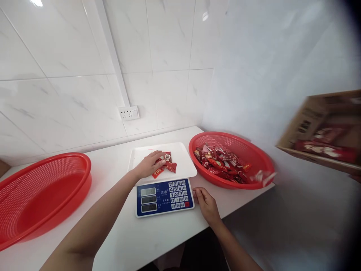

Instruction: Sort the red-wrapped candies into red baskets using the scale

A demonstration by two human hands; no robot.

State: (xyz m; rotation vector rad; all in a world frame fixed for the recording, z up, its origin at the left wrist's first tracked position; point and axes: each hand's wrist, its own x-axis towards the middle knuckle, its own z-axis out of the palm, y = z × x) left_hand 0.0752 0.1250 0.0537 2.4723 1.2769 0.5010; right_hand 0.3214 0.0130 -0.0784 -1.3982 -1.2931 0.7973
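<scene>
Right and left hands at a counter scale, with wrapped packets on its tray.

Head view. The left hand (150, 164) lies over several red packets (170, 167) on the white tray (182, 158) of the scale. Its fingers are extended, with the thumb apart from them; whether it grips a packet cannot be told. The right hand (207, 205) is beside the keypad panel (165, 198), fingers curled in and thumb closed against them; whether anything small is pinched at the tips is unclear. The blue panel carries number keys and three displays, whose readings are too faint to give.

Right of the scale, a red basket (261, 158) contains many mostly red wrapped packets (225, 162); a blurred, pale wrapper (263, 177) shows at its near right rim. At far right, a tilted cardboard box (293, 131), also blurred, contains further red packs (327, 148). At left, a second red basket (56, 188) stands on the white table (113, 233). A socket plate (129, 113) is mounted on the tiled wall (169, 45) behind.
</scene>
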